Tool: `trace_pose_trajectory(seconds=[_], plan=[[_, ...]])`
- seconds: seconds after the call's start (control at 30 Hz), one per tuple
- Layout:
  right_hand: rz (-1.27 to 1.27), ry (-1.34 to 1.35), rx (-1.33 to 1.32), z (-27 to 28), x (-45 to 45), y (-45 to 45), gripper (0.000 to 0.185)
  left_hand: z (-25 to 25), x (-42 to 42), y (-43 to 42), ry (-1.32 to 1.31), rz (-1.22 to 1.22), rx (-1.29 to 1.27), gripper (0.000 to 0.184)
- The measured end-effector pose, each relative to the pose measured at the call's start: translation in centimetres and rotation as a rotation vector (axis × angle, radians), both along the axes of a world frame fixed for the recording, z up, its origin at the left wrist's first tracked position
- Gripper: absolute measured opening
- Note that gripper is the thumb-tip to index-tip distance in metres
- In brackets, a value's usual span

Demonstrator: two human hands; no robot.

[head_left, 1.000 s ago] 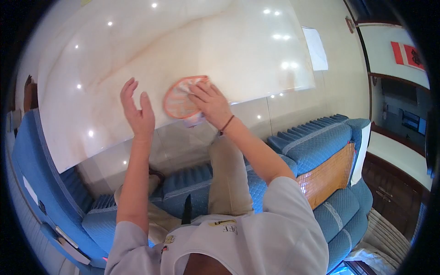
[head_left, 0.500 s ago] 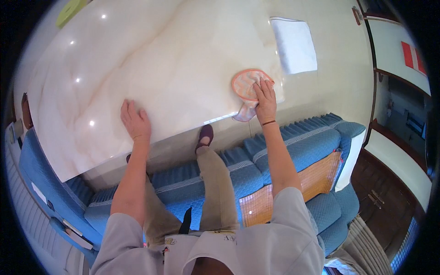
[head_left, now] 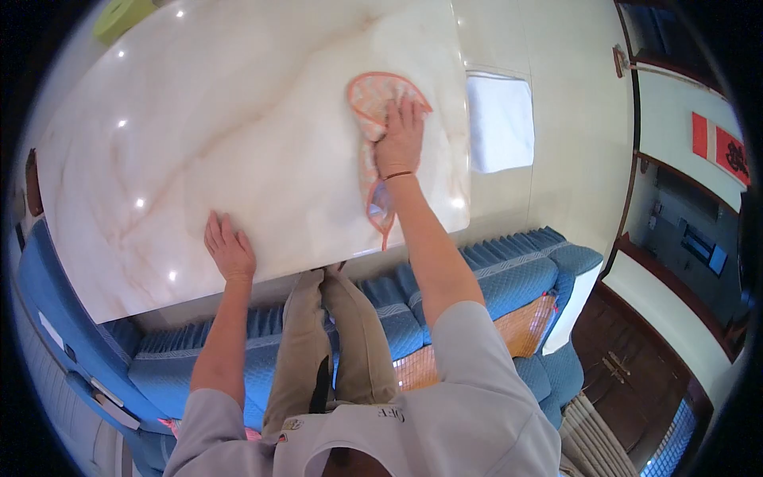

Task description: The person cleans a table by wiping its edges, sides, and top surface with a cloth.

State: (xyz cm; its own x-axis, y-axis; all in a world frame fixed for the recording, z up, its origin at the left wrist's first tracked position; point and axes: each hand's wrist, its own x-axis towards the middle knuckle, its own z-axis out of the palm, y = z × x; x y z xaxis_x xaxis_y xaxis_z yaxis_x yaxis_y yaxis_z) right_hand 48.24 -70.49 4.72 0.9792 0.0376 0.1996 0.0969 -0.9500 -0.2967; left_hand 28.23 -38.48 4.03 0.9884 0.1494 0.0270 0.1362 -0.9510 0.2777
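Pale marbled tabletop [head_left: 262, 175], glossy, brown-veined, fills the upper left of the view. Blue quilted sofa [head_left: 509, 278] runs along its near side. Person's light shirt [head_left: 445, 421] carries chest lettering, partly folded; "OFF" seems readable, the rest too small. Red panel [head_left: 730, 155] at far right bears a dark character, not legible. White sheet [head_left: 501, 123] lies just beyond the tabletop's right edge; no writing made out. Orange-edged cloth [head_left: 373, 91] lies on the tabletop toward its right end, long axis running from far side to near; broad rounded end points away from the person, narrow tail toward them, reaching the near edge. Right hand [head_left: 400, 147] rests on the cloth, grip open, fingers extended, pressing rather than clutching. Left hand [head_left: 230, 253] palm-down on the tabletop near the same edge, grip open, holding nothing. Thin dark bracelet [head_left: 398, 175] on right wrist.
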Motion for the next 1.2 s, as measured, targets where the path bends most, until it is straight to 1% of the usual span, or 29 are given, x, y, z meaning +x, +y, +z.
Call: trace_pose_trajectory(seconds=[0.03, 0.07, 0.1, 0.17, 0.23, 0.27, 0.33, 0.37, 0.43, 0.53, 0.6, 0.63, 0.7, 0.73, 0.77, 0.83, 0.87, 0.9, 0.97, 1.0, 1.03, 1.07, 1.13, 1.17, 1.2], plan=[[0.032, 0.025, 0.029, 0.2, 0.8, 1.6, 0.048, -0.1, 0.3, 0.0, -0.001, 0.008, -0.001, 0.049], [0.095, -0.016, 0.044, 0.3, 1.2, 3.3, 0.047, -0.2, 0.2, 0.1, -0.011, -0.002, -0.009, 0.049], [0.103, -0.008, 0.043, 0.6, 1.2, 5.2, 0.047, -0.3, 0.0, 0.1, -0.019, -0.011, -0.019, 0.048], [0.274, 0.078, 0.056, 1.6, 0.8, 8.9, 0.046, -0.2, 0.1, 0.1, -0.024, -0.005, -0.033, 0.048], [0.406, 0.177, -0.150, 2.0, -0.7, 11.6, 0.053, 0.0, 0.0, 0.2, -0.030, -0.004, -0.044, 0.047], [0.413, 0.177, -0.152, 2.2, -1.8, 12.3, 0.053, -0.1, 0.0, 0.2, -0.046, -0.008, -0.049, 0.047], [0.652, 0.247, 0.090, 2.7, -4.3, 12.8, 0.055, -0.2, 0.1, 0.1, -0.058, -0.004, -0.054, 0.047], [0.663, 0.254, 0.092, 2.6, -5.7, 12.3, 0.055, -0.2, 0.0, 0.1, -0.077, -0.014, -0.055, 0.047], [0.888, 0.289, 0.142, 2.5, -8.2, 10.1, 0.057, -0.2, -0.2, 0.3, -0.086, -0.015, -0.051, 0.047], [0.904, 0.316, 0.080, 1.7, -11.0, 3.4, 0.055, -0.4, -0.3, 0.4, -0.052, -0.008, -0.026, 0.048], [0.786, 0.323, 0.009, 1.6, -10.9, -1.6, 0.052, -0.5, -0.3, 0.5, -0.049, -0.020, -0.008, 0.049], [0.798, 0.319, 0.009, 1.6, -10.1, -3.4, 0.052, -0.8, -0.2, 0.7, -0.053, -0.008, -0.004, 0.049], [0.614, 0.180, -0.021, 1.1, -7.9, -6.6, 0.048, -1.3, -0.4, 0.9, -0.044, -0.025, 0.045, 0.049], [0.617, 0.125, 0.046, 0.6, -6.8, -7.0, 0.044, -0.8, -0.2, 0.7, -0.044, -0.008, 0.057, 0.048], [0.628, 0.134, 0.047, 0.4, -5.7, -7.1, 0.044, -0.5, 0.3, 0.0, -0.035, 0.003, 0.056, 0.048], [0.619, 0.141, 0.162, 1.0, -3.7, -5.8, 0.046, 0.3, 1.0, -2.0, 0.046, 0.218, 0.092, 0.044], [0.571, 0.156, 0.180, 1.1, -3.0, -4.7, 0.047, 0.5, 1.9, -3.9, -0.019, 0.319, 0.019, 0.041], [0.524, 0.169, 0.199, 1.2, -2.4, -3.5, 0.047, 1.0, 3.5, -7.1, -0.021, 0.325, 0.028, 0.041], [0.491, 0.287, 0.304, 2.1, -1.6, -1.7, 0.046, 2.5, 7.0, -15.2, -0.255, 0.416, -0.265, 0.042], [0.490, 0.295, 0.312, 3.0, -1.0, -2.7, 0.046, 3.7, 9.0, -19.2, -0.236, 0.362, -0.312, 0.044], [0.542, 0.338, 0.451, 3.9, -0.4, -4.1, 0.046, 4.7, 10.7, -22.5, -0.217, 0.306, -0.361, 0.047], [0.594, 0.379, 0.587, 4.4, 0.1, -5.8, 0.046, 4.7, 11.8, -24.8, -0.209, 0.307, -0.361, 0.047], [0.606, 0.142, 0.734, 4.7, 1.1, -12.7, 0.048, 4.0, 14.3, -28.3, -0.174, 0.198, -0.301, 0.051], [0.507, 0.120, 0.695, 4.2, 1.5, -16.5, 0.047, 2.9, 15.0, -29.0, -0.171, 0.202, -0.301, 0.051], [0.408, 0.101, 0.656, 3.4, 1.7, -20.2, 0.045, 1.3, 15.2, -28.9, -0.117, 0.217, -0.126, 0.051]])
